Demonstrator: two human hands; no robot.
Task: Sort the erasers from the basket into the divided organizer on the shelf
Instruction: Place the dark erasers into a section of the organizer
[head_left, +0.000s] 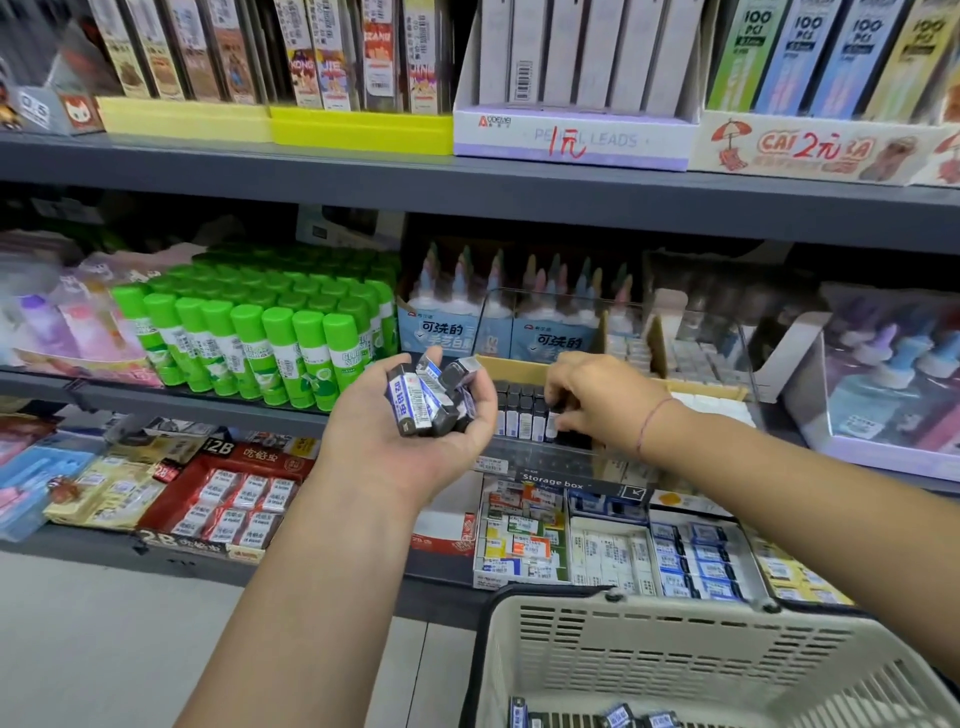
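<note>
The left hand is cupped palm up around a bunch of small black block erasers with blue and white paper wraps. Just beside it, the right hand pinches one more eraser at the end of a neat row standing in the clear plastic organizer on the grey metal shelf. A few more erasers lie in the cream plastic basket with slotted sides, down below the right arm.
</note>
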